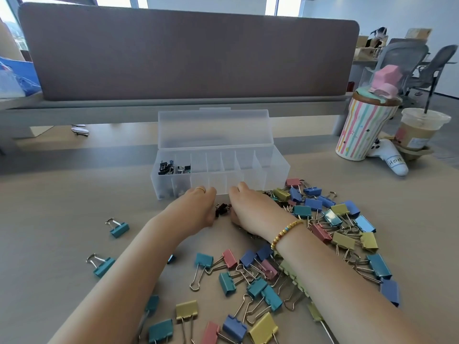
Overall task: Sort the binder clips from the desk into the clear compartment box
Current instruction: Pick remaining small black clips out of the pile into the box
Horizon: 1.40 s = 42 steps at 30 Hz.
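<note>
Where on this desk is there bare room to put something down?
Bare desk lies left of the box, past the two teal clips, and behind the box toward the divider. It is crowded right of the hands, where the clip pile spreads, and in front.

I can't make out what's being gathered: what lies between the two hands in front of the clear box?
In the head view, a small cluster of black binder clips lies on the desk between the left hand and the right hand, just short of the clear compartment box.
</note>
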Each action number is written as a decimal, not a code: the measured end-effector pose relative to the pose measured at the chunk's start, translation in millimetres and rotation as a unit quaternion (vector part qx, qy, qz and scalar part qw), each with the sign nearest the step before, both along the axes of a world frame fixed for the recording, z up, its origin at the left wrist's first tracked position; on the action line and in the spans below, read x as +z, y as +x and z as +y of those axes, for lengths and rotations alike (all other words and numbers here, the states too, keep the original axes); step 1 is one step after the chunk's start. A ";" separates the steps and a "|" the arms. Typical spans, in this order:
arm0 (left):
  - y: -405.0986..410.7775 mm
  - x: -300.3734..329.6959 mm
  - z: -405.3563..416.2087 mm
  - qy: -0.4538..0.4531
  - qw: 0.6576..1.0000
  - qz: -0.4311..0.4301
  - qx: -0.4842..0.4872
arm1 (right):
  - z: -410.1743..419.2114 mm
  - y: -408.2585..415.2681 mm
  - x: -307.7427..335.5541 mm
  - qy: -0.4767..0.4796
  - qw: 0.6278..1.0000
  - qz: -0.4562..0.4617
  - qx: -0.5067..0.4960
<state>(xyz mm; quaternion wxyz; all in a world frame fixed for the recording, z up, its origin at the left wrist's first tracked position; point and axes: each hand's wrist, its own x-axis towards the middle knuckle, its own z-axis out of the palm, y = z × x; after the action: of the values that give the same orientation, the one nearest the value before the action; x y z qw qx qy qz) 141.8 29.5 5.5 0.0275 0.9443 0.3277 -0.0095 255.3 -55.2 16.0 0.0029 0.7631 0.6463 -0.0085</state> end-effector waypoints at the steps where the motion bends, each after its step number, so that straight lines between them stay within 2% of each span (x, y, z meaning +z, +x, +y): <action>1: -1.5 1.5 0.0 -0.020 1.000 -0.008 0.011 | 0.2 0.8 -0.6 0.000 1.000 0.003 -0.005; 4: -7.4 8.0 3.0 -0.090 0.993 -0.054 0.051 | 0.6 3.4 -1.9 -0.004 1.000 0.012 -0.007; 6: -10.0 11.4 5.5 -0.168 0.977 -0.111 0.071 | 0.3 4.4 -2.2 0.001 1.000 0.019 -0.003; 9: -7.0 18.3 4.0 -0.310 0.920 -0.215 0.102 | -0.9 4.8 -0.3 0.007 1.000 0.026 0.002; 10: -5.2 19.0 3.2 -0.332 0.904 -0.241 0.117 | -1.3 4.9 0.8 0.007 0.999 0.031 0.002; 11: -3.4 18.9 2.6 -0.321 0.904 -0.252 0.126 | -1.4 5.2 2.0 0.007 0.999 0.038 0.002; 12: -2.2 18.1 1.8 -0.272 0.924 -0.240 0.125 | -0.9 5.8 3.1 0.005 0.999 0.047 -0.001; 15: -2.3 12.0 -4.3 -0.127 0.978 -0.132 0.101 | 2.0 11.7 5.6 -0.009 0.993 0.112 -0.033; 18: -1.5 3.8 -10.2 -0.067 0.995 -0.032 0.067 | 1.1 21.0 11.1 0.004 0.977 0.204 -0.059; 20: 1.5 -0.9 -11.1 -0.026 0.999 -0.007 0.046 | 0.8 27.0 14.1 0.028 0.953 0.290 -0.076; 21: 3.3 -2.2 -10.8 -0.005 0.999 -0.007 0.040 | 1.0 29.3 14.3 0.043 0.918 0.382 -0.094; 22: 4.3 -3.3 -10.1 0.015 0.999 -0.008 0.037 | 1.3 30.8 14.6 0.053 0.860 0.495 -0.115; 24: 5.3 -5.8 -8.7 0.035 0.999 0.001 0.033 | 1.0 34.6 15.0 0.054 0.699 0.700 -0.135; 25: 5.6 -7.1 -7.3 0.029 0.999 0.004 0.030 | -0.1 36.5 15.0 0.052 0.624 0.768 -0.136; 26: 5.5 -7.1 -5.5 0.007 1.000 0.000 0.031 | -1.7 37.8 15.7 0.050 0.567 0.811 -0.134; 27: 5.6 -5.3 -4.0 -0.035 0.998 -0.026 0.039 | -3.4 39.1 16.6 0.050 0.530 0.836 -0.131; 28: 6.0 -2.4 -2.2 -0.108 0.989 -0.078 0.059 | -4.6 39.5 17.8 0.050 0.511 0.849 -0.125; 29: 6.0 2.5 -0.9 -0.215 0.960 -0.154 0.090 | -5.0 40.0 18.3 0.048 0.501 0.855 -0.121; 30: 5.3 8.5 -0.5 -0.343 0.899 -0.244 0.124 | -4.9 39.4 19.4 0.044 0.496 0.859 -0.119; 32: 2.0 19.8 -1.4 -0.570 0.702 -0.392 0.168 | -2.6 38.5 19.6 0.047 0.487 0.862 -0.133; 33: 0.2 23.4 -2.0 -0.630 0.620 -0.435 0.173 | -1.3 38.1 19.7 0.057 0.484 0.861 -0.144; 34: -1.3 25.2 -2.1 -0.657 0.571 -0.459 0.177 | 0.1 37.8 19.6 0.070 0.484 0.859 -0.153; 35: -2.0 26.5 -2.6 -0.662 0.557 -0.467 0.183 | 1.0 37.8 19.4 0.084 0.487 0.854 -0.159; 36: -2.5 26.2 -2.7 -0.643 0.584 -0.459 0.186 | 1.0 37.6 19.6 0.096 0.499 0.846 -0.162; 37: -2.7 26.1 -3.5 -0.602 0.649 -0.430 0.177 | 0.7 37.8 19.7 0.104 0.522 0.831 -0.162; 39: -3.8 27.8 -6.3 -0.468 0.822 -0.300 0.126 | -1.1 39.1 19.4 0.113 0.592 0.781 -0.165; 40: -4.4 27.6 -7.1 -0.408 0.874 -0.245 0.101 | -2.4 39.7 20.2 0.116 0.623 0.755 -0.166; 41: -4.7 27.2 -7.8 -0.368 0.901 -0.215 0.083 | -3.7 40.8 20.6 0.119 0.643 0.738 -0.166; 42: -4.4 26.4 -8.1 -0.358 0.907 -0.207 0.079 | -4.9 41.9 21.4 0.118 0.649 0.734 -0.165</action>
<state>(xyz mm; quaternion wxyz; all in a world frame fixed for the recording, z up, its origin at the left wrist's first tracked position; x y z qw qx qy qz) 137.4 21.5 31.9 0.4320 0.8227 0.3624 0.0719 297.3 -60.1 37.3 -0.5639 0.5953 0.2967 -0.4895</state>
